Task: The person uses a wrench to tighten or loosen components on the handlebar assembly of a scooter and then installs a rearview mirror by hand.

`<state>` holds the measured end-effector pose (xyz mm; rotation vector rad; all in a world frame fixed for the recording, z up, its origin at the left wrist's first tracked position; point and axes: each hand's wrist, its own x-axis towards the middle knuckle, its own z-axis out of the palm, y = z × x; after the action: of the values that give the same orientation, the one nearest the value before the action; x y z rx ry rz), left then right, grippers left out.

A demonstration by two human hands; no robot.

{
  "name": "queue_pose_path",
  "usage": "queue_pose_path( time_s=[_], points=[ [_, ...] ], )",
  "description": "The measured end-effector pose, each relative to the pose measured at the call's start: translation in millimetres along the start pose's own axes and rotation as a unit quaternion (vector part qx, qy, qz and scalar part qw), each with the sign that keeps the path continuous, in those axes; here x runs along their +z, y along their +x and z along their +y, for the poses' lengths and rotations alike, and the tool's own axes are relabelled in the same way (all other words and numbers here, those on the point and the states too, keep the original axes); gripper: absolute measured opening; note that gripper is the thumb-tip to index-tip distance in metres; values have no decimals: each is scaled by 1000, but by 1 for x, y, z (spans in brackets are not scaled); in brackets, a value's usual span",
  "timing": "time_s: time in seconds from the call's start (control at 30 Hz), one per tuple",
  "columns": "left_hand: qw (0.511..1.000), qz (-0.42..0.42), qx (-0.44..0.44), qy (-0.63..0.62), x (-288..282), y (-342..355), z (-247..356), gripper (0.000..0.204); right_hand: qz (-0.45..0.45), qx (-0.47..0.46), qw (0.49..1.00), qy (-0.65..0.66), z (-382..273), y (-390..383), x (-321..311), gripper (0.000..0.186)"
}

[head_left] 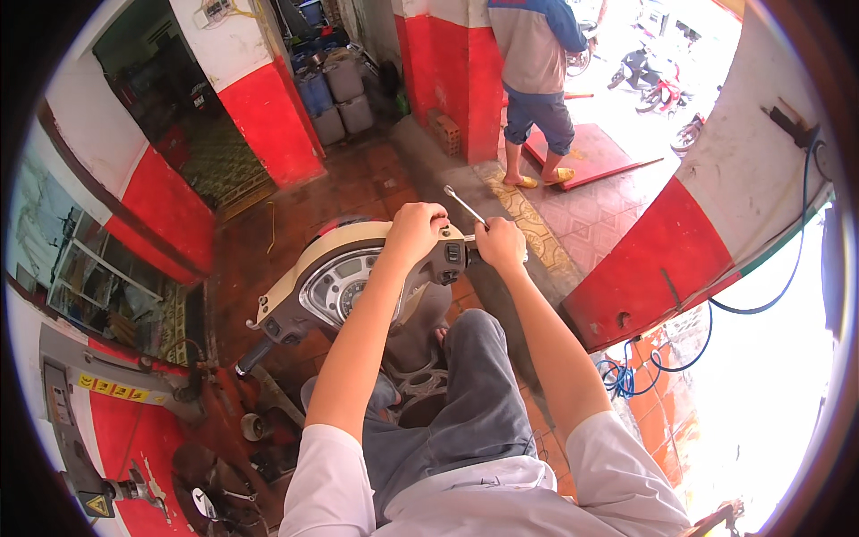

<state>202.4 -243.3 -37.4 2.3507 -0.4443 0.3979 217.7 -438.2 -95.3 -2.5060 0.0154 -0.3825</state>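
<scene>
In front of me stands a scooter's handlebar with a cream handlebar cover (309, 261) and a round instrument cluster (344, 285). My left hand (415, 231) lies over the cover's right end, its fingers curled round the far edge. Just to the right, my right hand (502, 243) is closed on a metal wrench (464, 205), whose ring end points up and away to the left. Below the two hands is the right switch housing (450, 260) with dark buttons. The left handlebar grip (255, 356) is untouched. My right hand hides most of the right grip.
My knees straddle the scooter. A red-and-white wall end (662, 259) rises on the right, near a coiled blue hose (631, 376). Another person (537, 85) stands beyond, beside a red ramp plate (586, 154). Plastic jugs (344, 80) are stacked at the back; machinery (255, 425) stands lower left.
</scene>
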Motion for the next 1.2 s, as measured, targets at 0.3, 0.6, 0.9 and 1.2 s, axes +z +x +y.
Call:
queue_pose_path(
  time_s=[0.3, 0.6, 0.9, 1.2],
  points=[
    [1000, -15, 10, 14, -1, 0, -3, 14, -1, 11, 1000, -12, -2, -4, -1, 35],
    [999, 8, 33, 17, 2, -7, -3, 16, -8, 10, 1000, -24, -3, -3, -1, 34],
    [1000, 2, 3, -11, -1, -4, 2, 13, 4, 8, 1000, -27, -2, -4, 1, 35],
    [999, -16, -45, -13, -4, -6, 9, 13, -4, 9, 1000, -28, -2, -4, 2, 36]
  ],
)
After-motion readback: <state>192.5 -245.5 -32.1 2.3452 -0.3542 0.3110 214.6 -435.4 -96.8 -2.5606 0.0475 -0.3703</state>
